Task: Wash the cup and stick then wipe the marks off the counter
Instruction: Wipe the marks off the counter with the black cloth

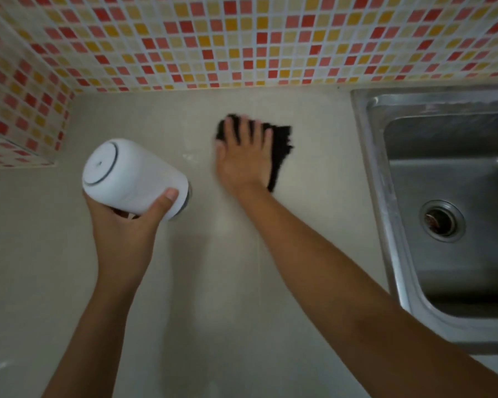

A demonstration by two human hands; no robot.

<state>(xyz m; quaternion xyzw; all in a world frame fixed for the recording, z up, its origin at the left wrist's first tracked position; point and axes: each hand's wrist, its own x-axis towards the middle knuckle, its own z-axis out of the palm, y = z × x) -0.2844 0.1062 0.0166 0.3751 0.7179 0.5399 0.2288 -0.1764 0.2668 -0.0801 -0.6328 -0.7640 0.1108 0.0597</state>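
Two hands busy: right hand flat, fingers spread, pressing black cloth on beige desk; left hand gripping white cup. Wiping step; next, sweep remaining marks.

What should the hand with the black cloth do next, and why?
Probably slide the black cloth left, toward the pale smear on the counter. The right hand presses the cloth flat just beside it, and the left hand holds the white cup up, clear of it.
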